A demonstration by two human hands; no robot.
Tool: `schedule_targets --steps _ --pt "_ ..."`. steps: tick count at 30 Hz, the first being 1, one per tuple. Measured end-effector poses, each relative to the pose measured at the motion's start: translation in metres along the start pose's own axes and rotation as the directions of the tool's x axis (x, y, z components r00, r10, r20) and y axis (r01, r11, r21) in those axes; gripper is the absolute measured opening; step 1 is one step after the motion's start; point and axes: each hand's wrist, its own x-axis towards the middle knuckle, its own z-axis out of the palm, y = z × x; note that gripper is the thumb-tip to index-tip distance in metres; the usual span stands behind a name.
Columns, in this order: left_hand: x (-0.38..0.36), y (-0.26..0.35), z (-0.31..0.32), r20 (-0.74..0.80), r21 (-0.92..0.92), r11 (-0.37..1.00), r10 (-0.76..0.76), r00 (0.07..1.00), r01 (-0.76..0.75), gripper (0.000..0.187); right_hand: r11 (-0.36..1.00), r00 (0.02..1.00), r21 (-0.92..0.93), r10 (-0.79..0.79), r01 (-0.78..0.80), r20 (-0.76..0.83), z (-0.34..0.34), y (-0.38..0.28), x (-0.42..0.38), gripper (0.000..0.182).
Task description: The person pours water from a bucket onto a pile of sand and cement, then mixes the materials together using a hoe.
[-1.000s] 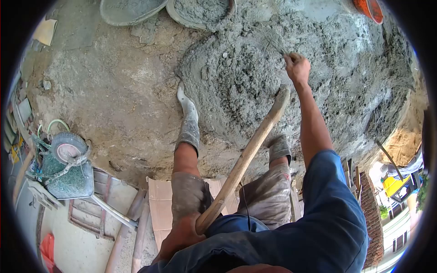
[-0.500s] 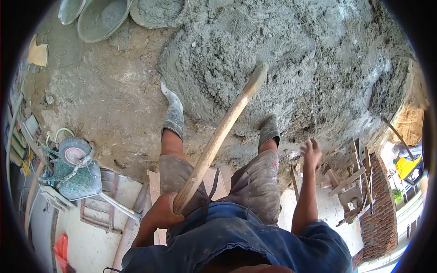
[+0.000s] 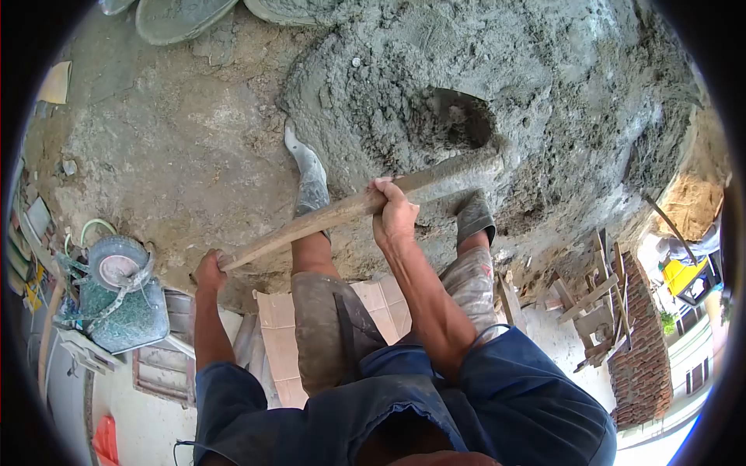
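Observation:
Both of my hands are wrapped around the wooden handle of a hoe [image 3: 311, 225]. My left hand [image 3: 210, 269] grips its lower end, out to the left of my legs. Farther up, in front of my knees, my right hand [image 3: 395, 210] is closed around the shaft. The dark hoe blade [image 3: 468, 120] is at the far end, over the wet grey mortar [image 3: 536, 101], and part of it looks hidden. My boots are at the mortar's near edge, with the left boot [image 3: 311, 182] smeared grey.
Rubber tubs [image 3: 183, 33] of mortar stand at the top left. A wheelbarrow [image 3: 124, 307] with its wheel up lies to the left. Scrap timber [image 3: 594, 303] and a brick wall [image 3: 641, 357] are at the right. Cardboard [image 3: 278, 330] lies behind my legs.
My right hand has come in from the right and taken hold of the handle. My left hand has moved out left and forward, and the hoe now slants more across my body.

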Motion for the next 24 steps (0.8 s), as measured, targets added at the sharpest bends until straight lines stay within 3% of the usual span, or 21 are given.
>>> schedule_targets --steps 1,3,5,6,7,8,9,10,12,14,15,17,18,19,21,22,24 --pt "0.013 0.002 0.007 -0.040 -0.033 0.999 0.006 0.999 -0.008 0.033 0.994 0.990 -0.033 -0.101 0.105 0.097 0.008 -0.010 -0.008 0.009" --pt "0.007 0.055 -0.011 -0.199 -0.063 0.961 0.253 0.947 -0.270 0.032 0.971 0.982 -0.202 -0.092 0.125 0.166 0.031 -0.066 0.004 0.012" --pt "0.001 0.132 -0.037 -0.073 -0.227 0.877 0.417 0.906 -0.423 0.034 0.923 0.942 -0.257 -0.221 0.286 0.254 0.064 -0.132 0.039 0.023" --pt "-0.006 0.179 -0.048 0.049 -0.350 0.869 0.389 0.920 -0.349 0.036 0.898 0.901 -0.226 -0.300 0.377 0.312 0.080 -0.160 0.069 0.022" --pt "-0.021 0.231 -0.054 0.108 -0.578 0.776 0.379 0.919 -0.252 0.040 0.847 0.876 -0.291 -0.342 0.444 0.339 0.095 -0.184 0.094 0.018" --pt "-0.029 0.268 -0.037 0.012 -0.524 0.768 0.439 0.899 -0.368 0.047 0.832 0.885 -0.342 -0.328 0.437 0.332 0.107 -0.205 0.133 0.016" --pt "-0.054 0.326 -0.056 0.255 -0.574 0.810 0.316 0.914 -0.120 0.052 0.818 0.893 -0.385 -0.314 0.427 0.324 0.112 -0.214 0.159 0.014" --pt "-0.077 0.355 -0.030 0.212 -0.688 0.714 0.367 0.906 -0.128 0.053 0.827 0.895 -0.377 -0.305 0.418 0.325 0.106 -0.209 0.163 0.014" --pt "-0.145 0.386 -0.006 0.227 -0.823 0.567 0.383 0.896 -0.034 0.063 0.655 0.946 -0.704 -0.051 0.274 0.321 0.094 -0.198 0.175 0.009" --pt "-0.198 0.382 -0.027 0.356 -0.798 0.590 0.300 0.885 0.121 0.053 0.655 0.972 -0.747 0.080 0.116 0.221 0.065 -0.150 0.148 0.005" --pt "-0.209 0.380 -0.043 0.346 -0.798 0.592 0.289 0.893 0.117 0.053 0.699 0.973 -0.713 0.123 0.055 0.196 0.048 -0.124 0.152 0.007" --pt "-0.239 0.375 -0.073 0.378 -0.797 0.578 0.253 0.890 0.174 0.052 0.619 0.955 -0.780 0.274 -0.086 0.112 0.025 -0.108 0.145 0.005" --pt "-0.244 0.379 -0.087 0.438 -0.798 0.566 0.311 0.844 0.206 0.064 0.574 0.955 -0.807 0.292 -0.139 0.043 0.019 -0.107 0.146 0.006" --pt "-0.248 0.384 -0.097 0.407 -0.811 0.559 0.331 0.851 0.171 0.064 0.629 0.907 -0.751 0.409 -0.201 0.100 0.008 -0.110 0.159 0.008" --pt "-0.253 0.390 -0.117 -0.057 -0.882 0.382 0.495 0.867 -0.276 0.076 0.674 0.882 -0.708 0.443 -0.210 0.159 0.010 -0.129 0.147 0.007" --pt "-0.258 0.391 -0.133 -0.058 -0.888 0.373 0.491 0.869 -0.269 0.076 0.652 0.860 -0.708 0.495 -0.273 0.124 0.014 -0.141 0.141 0.008" --pt "-0.251 0.395 -0.186 0.006 -0.994 0.085 0.651 0.759 -0.065 0.095 0.638 0.830 -0.684 0.551 -0.355 0.083 0.023 -0.162 0.126 0.010"
